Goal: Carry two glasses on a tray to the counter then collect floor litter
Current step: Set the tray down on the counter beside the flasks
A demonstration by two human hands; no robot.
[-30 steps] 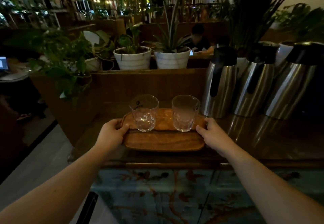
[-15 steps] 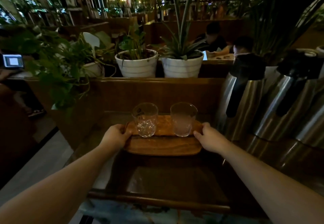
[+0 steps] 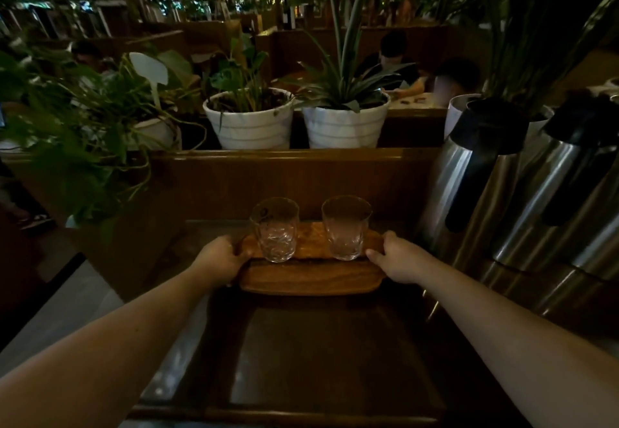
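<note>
My left hand (image 3: 223, 258) is closed around the left end of the wooden tray (image 3: 311, 278), thumb on top of the rim. My right hand (image 3: 398, 260) grips the right end the same way, fingers curled under. Both arms are stretched well forward.

The tray sits far back on the dark wooden counter (image 3: 331, 360), near the raised back panel. I cannot tell whether its underside is fully down or just clear of the surface. Two clear glasses stand upright on its far half: the left glass (image 3: 275, 229) and the right glass (image 3: 346, 226), apart from each other and close to my thumbs. Both appear empty, though the light is poor.

Risks noted:
- Both glasses stand toward the far edge, so if I let go one end first, the tray may tip and they may slide.
- Steel flasks (image 3: 469, 176) stand just beside my right hand; drawing that hand back carelessly could knock one.
- Trailing leaves of the plant (image 3: 77, 146) hang near the left side.
- Drawing my thumbs up carelessly could clip a glass.

The floor litter step looks not yet begun; none is in view.
</note>
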